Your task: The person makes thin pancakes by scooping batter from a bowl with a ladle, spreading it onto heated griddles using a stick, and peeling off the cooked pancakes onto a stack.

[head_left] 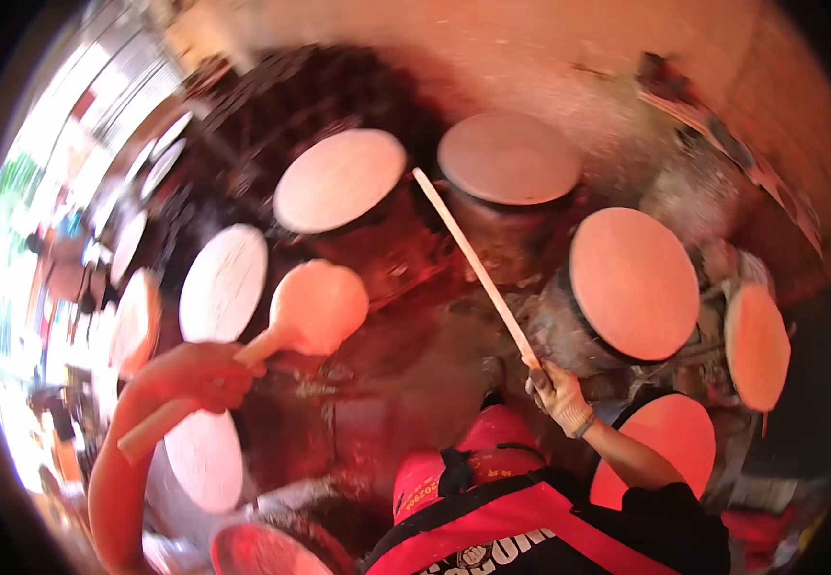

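My left hand is closed around the handle of a pale, round-headed paddle. The paddle's head points away from me to the right, and the handle's butt end sticks out behind the hand. Whether the head is flat or hollow I cannot tell. In a light work glove, my right hand grips the lower end of a long pale stick. Its far tip reaches up between two round lids, the left lid and the back lid. Close to my right hand is a lidded pot with a pale tilted lid.
More round lids stand around me: one at left, one lower left, one lower right and one far right. A wall rises behind. A person is at far left, near the bright opening.
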A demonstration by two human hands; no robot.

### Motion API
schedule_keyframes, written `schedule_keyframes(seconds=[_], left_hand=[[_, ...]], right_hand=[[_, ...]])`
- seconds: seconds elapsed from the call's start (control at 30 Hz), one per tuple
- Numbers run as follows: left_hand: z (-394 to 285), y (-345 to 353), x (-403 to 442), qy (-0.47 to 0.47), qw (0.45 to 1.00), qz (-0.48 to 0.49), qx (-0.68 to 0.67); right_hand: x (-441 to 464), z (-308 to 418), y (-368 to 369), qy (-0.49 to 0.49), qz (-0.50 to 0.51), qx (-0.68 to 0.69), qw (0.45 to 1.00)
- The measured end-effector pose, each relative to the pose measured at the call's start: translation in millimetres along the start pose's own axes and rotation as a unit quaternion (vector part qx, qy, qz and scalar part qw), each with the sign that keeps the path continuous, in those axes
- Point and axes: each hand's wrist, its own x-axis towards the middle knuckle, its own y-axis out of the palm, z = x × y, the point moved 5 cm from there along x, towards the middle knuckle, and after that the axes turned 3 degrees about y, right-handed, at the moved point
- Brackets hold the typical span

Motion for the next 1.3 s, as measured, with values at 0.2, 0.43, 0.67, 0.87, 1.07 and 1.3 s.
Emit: schedule_keyframes(seconds=[0.2, 0.43, 0.67, 0.87, 1.07, 1.3], left_hand=[[-286.4, 126.1, 215.8, 0.168, 0.885, -0.042, 0.432], [-375.2, 267.2, 342.3, 0.446, 0.721, -0.054, 0.527], [-330.2, 271.6, 485.7, 0.417, 0.858, -0.022, 0.300], [-308.8, 281.4, 531.2, 0.329, 0.931, 0.124, -0.092], [-386.2, 249.5, 497.0, 0.165, 0.746, 0.534, -0.362], [-397.0, 156.9, 459.7, 0.217, 0.913, 0.332, -0.095]], right_hand=[[139.9, 109.8, -118.6, -0.111, -0.003, 0.025, 0.993], [261.3, 116.6, -184.2, -0.152, -0.265, -0.042, 0.951], [249.7, 35.9, -143.4, 0.184, -0.214, 0.447, 0.849], [278.1, -3.2, -80.2, 0.037, -0.416, 0.181, 0.890], [346.6, -6.0, -70.9, 0.010, -0.540, 0.057, 0.840], [329.1, 32.7, -44.1, 0.173, -0.419, 0.556, 0.697]])
